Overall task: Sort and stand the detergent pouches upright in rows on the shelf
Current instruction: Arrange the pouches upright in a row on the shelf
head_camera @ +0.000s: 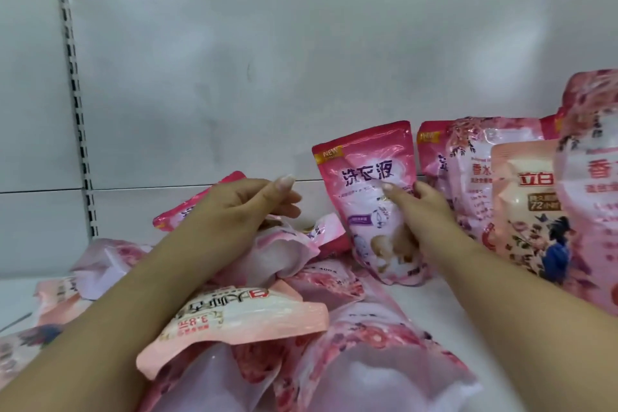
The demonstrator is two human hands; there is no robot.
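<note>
Near the middle of the frame, the right hand (423, 207) holds a glossy deep-pink plastic pouch with a white panel and "NEW" in its corner (368, 197). The pouch stands tilted on the white shelf (444, 318), its top leaning left; the grip sits on its right edge, thumb across the front. The left hand (240, 207) hovers just left of it, fingers loosely curled and holding nothing, above a jumbled heap of pale pink pouches (284, 328) lying flat across the lower left. At the right edge, a group of pink floral pouches (521, 197) stands upright against the grey back panel (267, 60).
</note>
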